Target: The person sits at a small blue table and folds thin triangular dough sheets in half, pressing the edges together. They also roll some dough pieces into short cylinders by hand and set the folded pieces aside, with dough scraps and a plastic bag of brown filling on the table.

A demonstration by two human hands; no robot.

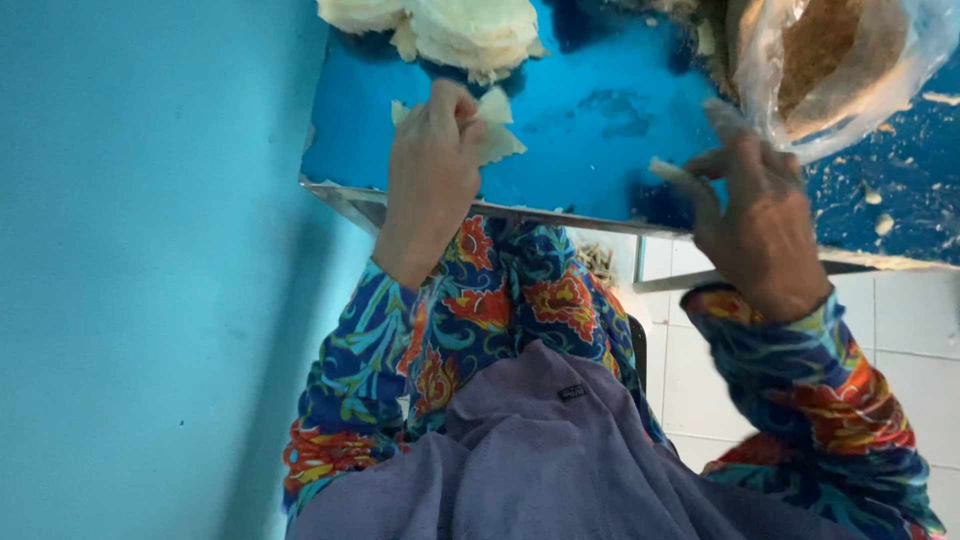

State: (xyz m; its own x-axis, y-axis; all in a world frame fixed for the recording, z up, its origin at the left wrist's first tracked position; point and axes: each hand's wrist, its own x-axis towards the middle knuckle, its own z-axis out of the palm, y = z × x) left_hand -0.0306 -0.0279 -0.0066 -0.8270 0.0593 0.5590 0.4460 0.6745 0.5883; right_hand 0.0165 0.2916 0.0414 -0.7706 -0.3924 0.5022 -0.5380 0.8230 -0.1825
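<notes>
**Pale dough pieces worked on a blue desk**

The left hand (432, 165) has its fingers (455, 105) closed on a thin, pale, ragged-edged dough piece (498, 135) lying on the blue desk (600, 120). The right hand (760, 215) pinches a small pale scrap (665, 170) near the desk's metal edge. Far left lies a cream dough stack (470, 30); far right, a clear plastic bag (840, 60) of brown crumbs. A turquoise wall (140, 250) stands left, white floor tiles (900, 330) below.

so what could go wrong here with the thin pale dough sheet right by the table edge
The left hand pinches a thin pale dough sheet close to the metal-rimmed edge of the blue table; it might tear or slip off. The right hand, holding a small pale piece, sits beside a clear plastic bag of brown filling and could nudge it.
</notes>
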